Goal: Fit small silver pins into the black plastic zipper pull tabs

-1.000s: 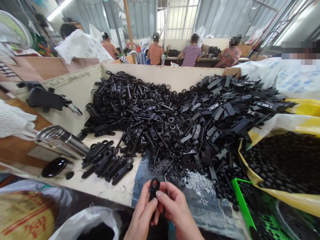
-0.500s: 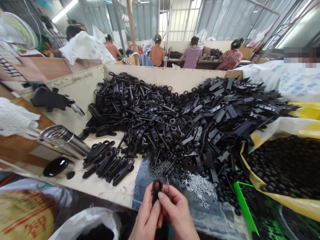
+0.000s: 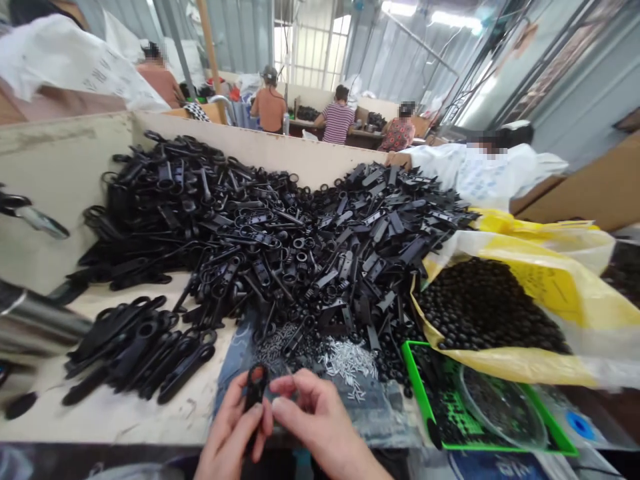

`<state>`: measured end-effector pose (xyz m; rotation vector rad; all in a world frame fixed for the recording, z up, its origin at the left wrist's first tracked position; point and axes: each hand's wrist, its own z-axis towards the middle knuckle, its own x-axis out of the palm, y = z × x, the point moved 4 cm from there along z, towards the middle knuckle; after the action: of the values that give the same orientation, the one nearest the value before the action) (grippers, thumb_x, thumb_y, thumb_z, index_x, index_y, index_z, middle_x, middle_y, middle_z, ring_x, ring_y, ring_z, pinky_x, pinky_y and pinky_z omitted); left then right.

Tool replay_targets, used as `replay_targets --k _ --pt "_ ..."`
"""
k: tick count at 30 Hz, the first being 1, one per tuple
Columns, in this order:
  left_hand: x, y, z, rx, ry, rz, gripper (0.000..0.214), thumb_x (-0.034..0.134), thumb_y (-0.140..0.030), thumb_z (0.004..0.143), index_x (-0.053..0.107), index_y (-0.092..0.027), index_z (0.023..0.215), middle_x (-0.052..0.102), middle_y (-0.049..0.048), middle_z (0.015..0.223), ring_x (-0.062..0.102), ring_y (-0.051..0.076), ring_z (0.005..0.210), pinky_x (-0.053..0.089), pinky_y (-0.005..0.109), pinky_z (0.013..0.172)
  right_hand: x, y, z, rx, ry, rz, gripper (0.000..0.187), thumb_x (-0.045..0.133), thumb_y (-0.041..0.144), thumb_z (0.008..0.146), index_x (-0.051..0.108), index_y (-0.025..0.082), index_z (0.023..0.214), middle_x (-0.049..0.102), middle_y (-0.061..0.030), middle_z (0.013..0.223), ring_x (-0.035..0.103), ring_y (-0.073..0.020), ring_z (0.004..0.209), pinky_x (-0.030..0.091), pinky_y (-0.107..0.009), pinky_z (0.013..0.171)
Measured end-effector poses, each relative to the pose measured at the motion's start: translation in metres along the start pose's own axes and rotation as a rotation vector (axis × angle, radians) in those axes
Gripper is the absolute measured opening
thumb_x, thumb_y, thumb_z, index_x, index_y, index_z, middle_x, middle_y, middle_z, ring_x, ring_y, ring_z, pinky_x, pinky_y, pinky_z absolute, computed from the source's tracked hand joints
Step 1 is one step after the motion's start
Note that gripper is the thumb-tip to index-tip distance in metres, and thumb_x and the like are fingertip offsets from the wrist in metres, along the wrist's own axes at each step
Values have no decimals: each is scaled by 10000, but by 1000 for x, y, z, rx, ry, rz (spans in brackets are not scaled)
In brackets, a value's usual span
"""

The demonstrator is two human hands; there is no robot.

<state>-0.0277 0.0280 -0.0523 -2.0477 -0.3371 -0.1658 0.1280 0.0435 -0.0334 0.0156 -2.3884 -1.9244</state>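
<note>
My left hand [image 3: 227,433] holds a black plastic clip [image 3: 256,390] upright between thumb and fingers, with its round eye at the top. My right hand [image 3: 315,417] sits just beside it, with fingertips pinched together next to the clip. Whatever lies between those fingertips is too small to tell. Beyond my hands, a scatter of short silver metal pins [image 3: 347,363] lies on a piece of denim cloth [image 3: 235,360]. Behind them rises a large heap of black plastic clips and rings [image 3: 260,247]. A neat group of black clips [image 3: 140,353] lies to the left.
A yellow plastic bag of black beads [image 3: 480,307] lies at the right, above a bright green tray [image 3: 425,393]. A steel tumbler [image 3: 35,320] lies at the left. A cream board wall [image 3: 270,157] backs the heap. Several people sit working beyond it.
The whole view has swung, so the heap and my hands sit further left, and more of the bead bag and green tray shows. My hands still hold the clip.
</note>
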Motion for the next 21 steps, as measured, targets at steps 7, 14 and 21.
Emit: replay_targets --k 7,14,21 --pt "12 -15 3 -141 139 -91 593 851 -507 679 654 -153 1112 650 -24 625 471 73 482 335 175 491 -92 38 38 -97 -185 -272 303 744 462 770 772 161 779 631 -3 662 439 -129 597 342 -257 568" --pt "33 -17 3 -113 62 -88 504 923 -504 586 637 -163 823 564 -61 502 414 49 451 308 144 456 -78 29 31 -104 -96 -195 377 773 531 777 765 154 793 585 6 642 429 -122 589 346 -252 560" --pt "45 -30 9 307 178 364 307 749 -478 815 736 -171 820 664 10 658 587 142 639 466 218 609 -44 12 11 93 61 17 494 829 629 698 697 153 712 507 45 589 329 -79 542 266 -210 494"
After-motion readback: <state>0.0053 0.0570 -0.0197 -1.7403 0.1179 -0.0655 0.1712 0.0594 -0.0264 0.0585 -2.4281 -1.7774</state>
